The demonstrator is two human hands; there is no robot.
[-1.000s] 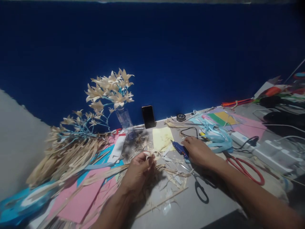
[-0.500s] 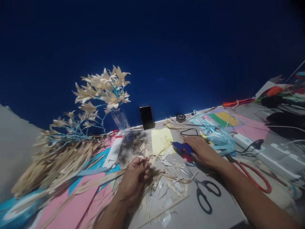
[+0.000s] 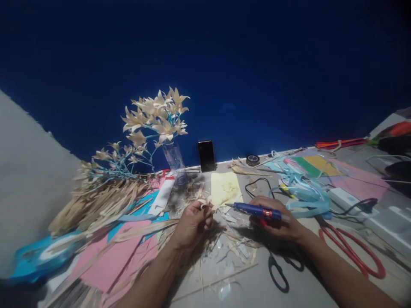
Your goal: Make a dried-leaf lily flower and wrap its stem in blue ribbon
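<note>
My right hand (image 3: 272, 220) is wrapped round a blue glue gun (image 3: 257, 209), whose nozzle points left. In the fingertips of my left hand (image 3: 194, 224) is a small pale strip (image 3: 205, 202), curled like a petal; its lower part is hidden by the fingers. The nozzle is close to this strip, with a gap between them. Just beyond the hands lies a yellow paper (image 3: 226, 186) with dried glue marks. Pale scraps (image 3: 239, 248) are strewn beneath both hands. Black-handled scissors (image 3: 278, 273) lie below the right hand, their blades hidden.
A clear vase (image 3: 175, 160) with cream flowers (image 3: 165, 128) stands at the back left. A phone (image 3: 206, 156) leans on the wall. Dried fibre (image 3: 93, 205) and pink sheets (image 3: 109, 256) lie left. Blue ribbon (image 3: 305, 192), red-handled scissors (image 3: 353, 252) and a power strip (image 3: 346, 201) lie right.
My right hand has lifted the glue gun off the table area by the yellow paper and turned it, nozzle toward my left hand. The view has shifted left.
</note>
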